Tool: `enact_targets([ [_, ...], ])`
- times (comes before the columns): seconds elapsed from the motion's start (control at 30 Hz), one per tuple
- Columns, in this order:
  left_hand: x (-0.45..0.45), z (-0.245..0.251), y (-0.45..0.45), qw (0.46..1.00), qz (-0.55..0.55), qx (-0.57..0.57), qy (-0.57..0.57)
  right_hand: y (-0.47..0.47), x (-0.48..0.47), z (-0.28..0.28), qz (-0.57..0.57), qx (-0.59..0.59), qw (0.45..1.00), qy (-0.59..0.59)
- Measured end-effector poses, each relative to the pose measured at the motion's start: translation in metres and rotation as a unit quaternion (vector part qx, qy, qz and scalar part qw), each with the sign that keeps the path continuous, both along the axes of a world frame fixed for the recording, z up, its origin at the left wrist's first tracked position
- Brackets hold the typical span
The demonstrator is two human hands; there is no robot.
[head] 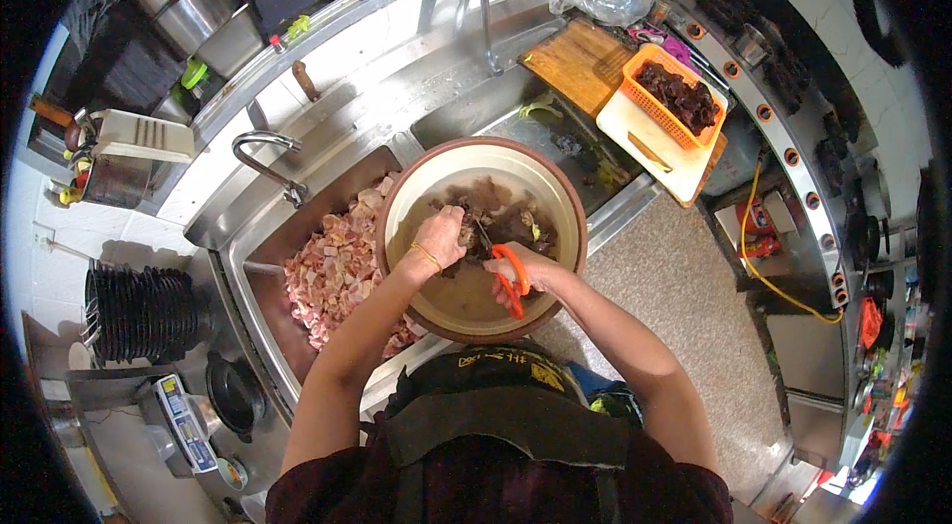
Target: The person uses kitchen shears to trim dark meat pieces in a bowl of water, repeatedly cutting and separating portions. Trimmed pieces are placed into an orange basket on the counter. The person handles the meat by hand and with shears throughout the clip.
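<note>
A large round basin (573, 256) with a brown rim and cream inside sits before me, across the divider of the two sinks. It holds cloudy water with dark wood ear fungus (487, 197) in it. My left hand (442, 237) grips a clump of the fungus over the water. In my right hand (520, 271) are orange-handled scissors (518, 256), their blades pointing at the clump beside my left fingers. Whether the blades touch the clump I cannot tell. Cut raw meat pieces (335, 271) fill much of the left sink beside the basin.
An orange plastic basket (639, 89) of dark fungus stands on a white cutting board (621, 126), with a knife (649, 152) on the board. A wooden board (573, 63) lies behind. Chrome faucets (256, 141) rise over the sinks. A stove front (792, 160) runs along the right.
</note>
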State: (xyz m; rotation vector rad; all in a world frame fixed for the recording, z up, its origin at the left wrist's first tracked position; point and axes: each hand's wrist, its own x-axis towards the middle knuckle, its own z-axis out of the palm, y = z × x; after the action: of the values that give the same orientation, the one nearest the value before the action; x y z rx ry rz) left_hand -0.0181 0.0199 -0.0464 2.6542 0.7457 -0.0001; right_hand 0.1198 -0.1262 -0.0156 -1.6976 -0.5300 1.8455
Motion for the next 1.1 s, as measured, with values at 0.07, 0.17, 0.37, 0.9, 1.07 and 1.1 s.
enact_targets([
  [0.07, -0.001, -0.004, 0.003, 1.000, -0.007, -0.009, -0.013, 0.004, 0.001, -0.005, 0.000, 0.001, 0.999, 0.032],
  [0.17, -0.005, -0.006, 0.012, 0.996, 0.016, -0.073, -0.054, 0.006, 0.008, -0.015, -0.039, 0.019, 0.990, 0.132],
  [0.37, -0.019, -0.007, 0.023, 0.960, 0.110, -0.241, -0.087, 0.007, 0.016, -0.028, -0.061, 0.036, 0.975, 0.211],
  [0.9, -0.029, 0.125, -0.003, 0.968, 0.156, -0.109, -0.164, -0.028, 0.002, 0.017, -0.157, -0.018, 0.973, 0.166],
  [1.07, -0.020, 0.076, 0.002, 0.968, 0.179, -0.104, -0.142, -0.040, -0.020, 0.058, 0.089, 0.130, 0.911, -0.381],
  [1.1, -0.018, 0.070, 0.002, 0.969, 0.173, -0.095, -0.151, -0.040, -0.026, 0.061, 0.144, 0.150, 0.836, -0.508],
])
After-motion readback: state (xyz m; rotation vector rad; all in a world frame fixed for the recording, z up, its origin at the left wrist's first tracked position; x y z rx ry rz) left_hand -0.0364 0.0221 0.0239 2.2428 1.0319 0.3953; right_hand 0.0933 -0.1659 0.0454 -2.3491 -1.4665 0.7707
